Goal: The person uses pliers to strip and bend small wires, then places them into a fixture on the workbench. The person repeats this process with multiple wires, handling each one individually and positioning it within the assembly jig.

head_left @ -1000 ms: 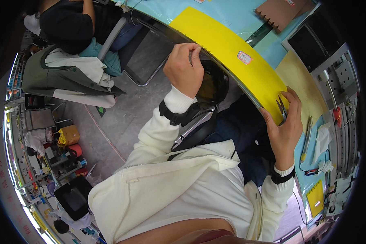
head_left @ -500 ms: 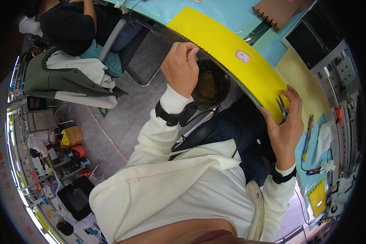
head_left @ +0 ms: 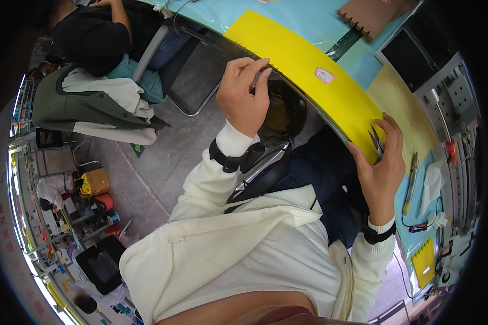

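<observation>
A large yellow board [head_left: 303,59] lies along the near table edge, with small dark teeth or loops on its near edge and a small white label. My left hand [head_left: 244,97] is at that toothed edge, thumb and forefinger drawn together; whatever lies between the tips is too small to make out. At the board's right end my right hand [head_left: 382,162] curls around a small pair of scissors [head_left: 376,142], blades pointing up over the yellow surface. Its thumb rests by the board's near edge and its fingers reach over the top; the scissors' handles are hidden in the palm.
Behind the board stretches a light-blue table cover [head_left: 211,13]. A brown toothed board [head_left: 368,16] and a dark monitor [head_left: 417,49] stand far right. A yellow-handled tool [head_left: 411,184] and a smaller yellow board [head_left: 424,262] lie at right. Another person [head_left: 92,38] sits far left.
My left hand has shifted slightly right and its thumb and forefinger have loosened a little. My right hand with the scissors is unmoved. The person at far left has shifted to the right.
</observation>
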The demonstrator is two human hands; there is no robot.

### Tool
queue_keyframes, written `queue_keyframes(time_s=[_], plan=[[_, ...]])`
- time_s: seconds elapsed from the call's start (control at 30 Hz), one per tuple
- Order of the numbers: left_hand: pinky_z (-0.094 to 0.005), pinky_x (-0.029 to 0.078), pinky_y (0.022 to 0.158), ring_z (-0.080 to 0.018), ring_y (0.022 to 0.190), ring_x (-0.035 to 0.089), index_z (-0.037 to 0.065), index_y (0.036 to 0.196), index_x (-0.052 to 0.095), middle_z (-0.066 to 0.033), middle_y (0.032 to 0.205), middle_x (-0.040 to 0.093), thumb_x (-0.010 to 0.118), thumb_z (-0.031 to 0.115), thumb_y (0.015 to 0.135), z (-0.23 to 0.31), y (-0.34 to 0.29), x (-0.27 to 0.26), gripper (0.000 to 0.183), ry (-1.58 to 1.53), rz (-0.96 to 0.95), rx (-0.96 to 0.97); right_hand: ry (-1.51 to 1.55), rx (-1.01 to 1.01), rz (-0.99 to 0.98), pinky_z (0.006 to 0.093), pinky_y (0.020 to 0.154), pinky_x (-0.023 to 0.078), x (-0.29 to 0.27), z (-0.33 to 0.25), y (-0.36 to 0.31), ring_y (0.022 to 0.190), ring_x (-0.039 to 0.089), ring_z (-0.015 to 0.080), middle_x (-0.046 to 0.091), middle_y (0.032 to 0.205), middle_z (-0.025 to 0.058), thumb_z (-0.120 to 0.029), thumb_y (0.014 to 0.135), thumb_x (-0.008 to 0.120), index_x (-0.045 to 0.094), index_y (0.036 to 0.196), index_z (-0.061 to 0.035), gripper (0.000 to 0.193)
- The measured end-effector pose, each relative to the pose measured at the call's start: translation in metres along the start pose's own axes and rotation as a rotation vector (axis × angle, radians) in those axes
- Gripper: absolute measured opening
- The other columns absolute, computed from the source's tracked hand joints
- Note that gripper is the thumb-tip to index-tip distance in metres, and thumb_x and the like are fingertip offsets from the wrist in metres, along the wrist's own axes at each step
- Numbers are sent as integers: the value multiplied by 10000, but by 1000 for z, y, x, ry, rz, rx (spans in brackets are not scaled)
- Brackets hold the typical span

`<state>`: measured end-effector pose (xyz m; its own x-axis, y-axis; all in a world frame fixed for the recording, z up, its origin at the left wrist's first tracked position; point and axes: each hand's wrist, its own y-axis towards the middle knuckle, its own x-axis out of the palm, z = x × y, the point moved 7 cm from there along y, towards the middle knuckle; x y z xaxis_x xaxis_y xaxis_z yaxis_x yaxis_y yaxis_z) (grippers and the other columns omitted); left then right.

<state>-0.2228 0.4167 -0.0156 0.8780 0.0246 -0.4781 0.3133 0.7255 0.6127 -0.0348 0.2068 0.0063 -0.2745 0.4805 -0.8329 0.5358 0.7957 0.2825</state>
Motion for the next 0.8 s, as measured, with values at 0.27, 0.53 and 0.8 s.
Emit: queue_keyframes(time_s=[0.27,0.53,0.8], plan=[[-252,379,568,-108,614,439,51,998,743,-48,950,590,765,27,842,-4,1,7,159,-18,-10,-40,-13,-1,11,391,816,556,0,0,0,1082,647,371,572,1349,142,-256,749,852,528,1245,-87,617],[-256,375,559,-107,605,433,42,970,737,-46,927,583,767,26,838,-7,1,10,137,-25,8,-35,-4,2,11,392,793,556,-2,1,0,1071,650,371,574,1346,140,-272,753,848,527,1246,-91,615],[-333,460,634,-252,745,578,24,929,642,-101,972,564,702,57,892,3,6,15,78,183,-37,92,11,20,7,395,794,553,-1,2,0,1072,649,370,571,1356,137,-263,745,851,531,1240,-94,613]])
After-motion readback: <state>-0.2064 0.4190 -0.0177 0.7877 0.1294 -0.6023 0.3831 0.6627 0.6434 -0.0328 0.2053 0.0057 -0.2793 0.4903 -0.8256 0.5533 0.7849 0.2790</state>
